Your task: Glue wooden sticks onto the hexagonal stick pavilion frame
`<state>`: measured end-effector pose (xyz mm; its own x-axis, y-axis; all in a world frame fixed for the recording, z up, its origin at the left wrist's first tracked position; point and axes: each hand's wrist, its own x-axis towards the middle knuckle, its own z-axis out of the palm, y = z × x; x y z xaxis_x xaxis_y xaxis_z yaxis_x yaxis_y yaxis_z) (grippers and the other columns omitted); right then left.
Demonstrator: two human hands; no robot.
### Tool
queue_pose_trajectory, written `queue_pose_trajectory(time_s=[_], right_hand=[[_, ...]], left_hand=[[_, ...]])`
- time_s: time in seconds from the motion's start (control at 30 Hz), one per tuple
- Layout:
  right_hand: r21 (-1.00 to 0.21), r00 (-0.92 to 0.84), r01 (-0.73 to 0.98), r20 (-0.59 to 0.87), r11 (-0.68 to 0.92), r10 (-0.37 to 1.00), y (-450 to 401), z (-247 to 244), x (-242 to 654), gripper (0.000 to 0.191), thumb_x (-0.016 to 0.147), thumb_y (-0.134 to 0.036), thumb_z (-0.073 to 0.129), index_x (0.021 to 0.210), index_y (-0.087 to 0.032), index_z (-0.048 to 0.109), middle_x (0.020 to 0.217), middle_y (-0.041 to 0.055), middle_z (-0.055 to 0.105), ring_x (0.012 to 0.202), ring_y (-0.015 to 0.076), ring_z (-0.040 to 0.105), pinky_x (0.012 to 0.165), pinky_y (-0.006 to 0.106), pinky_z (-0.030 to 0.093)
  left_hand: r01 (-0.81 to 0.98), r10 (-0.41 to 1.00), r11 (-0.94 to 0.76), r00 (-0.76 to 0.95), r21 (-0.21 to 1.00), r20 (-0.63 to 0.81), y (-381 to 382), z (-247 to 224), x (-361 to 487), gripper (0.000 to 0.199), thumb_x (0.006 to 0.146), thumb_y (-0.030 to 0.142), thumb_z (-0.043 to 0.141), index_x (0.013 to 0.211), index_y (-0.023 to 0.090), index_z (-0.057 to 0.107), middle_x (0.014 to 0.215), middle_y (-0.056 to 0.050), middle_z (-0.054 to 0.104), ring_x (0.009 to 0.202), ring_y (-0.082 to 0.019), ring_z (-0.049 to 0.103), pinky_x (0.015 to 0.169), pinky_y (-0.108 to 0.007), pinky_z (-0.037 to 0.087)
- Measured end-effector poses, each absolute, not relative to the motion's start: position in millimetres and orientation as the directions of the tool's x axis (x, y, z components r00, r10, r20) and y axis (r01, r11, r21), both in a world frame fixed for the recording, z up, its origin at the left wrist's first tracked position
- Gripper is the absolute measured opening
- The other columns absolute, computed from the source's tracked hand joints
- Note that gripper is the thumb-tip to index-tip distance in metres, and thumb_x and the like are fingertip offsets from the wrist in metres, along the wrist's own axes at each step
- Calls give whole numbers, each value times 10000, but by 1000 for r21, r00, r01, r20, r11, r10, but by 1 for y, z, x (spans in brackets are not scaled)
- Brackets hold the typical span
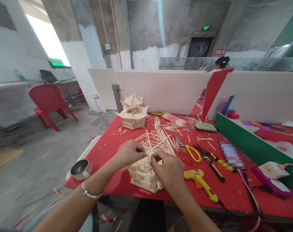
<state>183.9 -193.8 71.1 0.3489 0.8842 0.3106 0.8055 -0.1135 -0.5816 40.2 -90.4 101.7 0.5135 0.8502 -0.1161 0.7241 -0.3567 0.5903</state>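
Observation:
A partly open wooden stick model (145, 177) stands near the front edge of the red table, with thin sticks rising to a peak at its top. My left hand (130, 154) is at the upper left of the model, thumb and fingers pinched together over its top. Facing it from the right, my right hand (169, 166) also pinches at the top of the model. What lies between the fingertips of each hand is too small to make out. Behind stands a tiered stick pavilion (133, 112).
Loose sticks (170, 127) lie behind the model. To the right are scissors (193, 153), pliers (213, 167) and a yellow glue gun (202, 183). A metal cup (81, 169) stands at the left edge. A green divider (248, 145) borders the right side; a person sits beyond the white panels.

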Motion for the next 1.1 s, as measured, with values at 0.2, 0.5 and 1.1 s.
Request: queue_pose_trajectory(time_s=[0.2,0.5,1.1], right_hand=[[-577,347,809,324,-107,880,-194,71,184,115,812,-278,625,756,-297,723,739,-53,738,699,155,646,600,273,260],[-576,358,807,309,-125,881,-194,71,184,112,813,-292,626,755,-305,721,727,-60,734,687,156,644,591,277,252],[-576,346,810,323,-107,881,-194,70,184,115,816,-284,622,762,-300,722,735,-57,739,694,158,652,593,270,260]], left_hand=[[721,849,-354,515,595,-118,-91,102,40,187,704,348,635,665,194,734,580,11,623,597,-142,522,532,-240,318],[724,848,-353,515,592,-124,-91,103,41,187,701,347,639,638,188,716,583,10,614,594,-135,514,522,-228,312],[710,845,-358,523,607,-112,-90,101,40,184,695,348,642,649,191,728,576,12,619,592,-138,522,534,-229,327]])
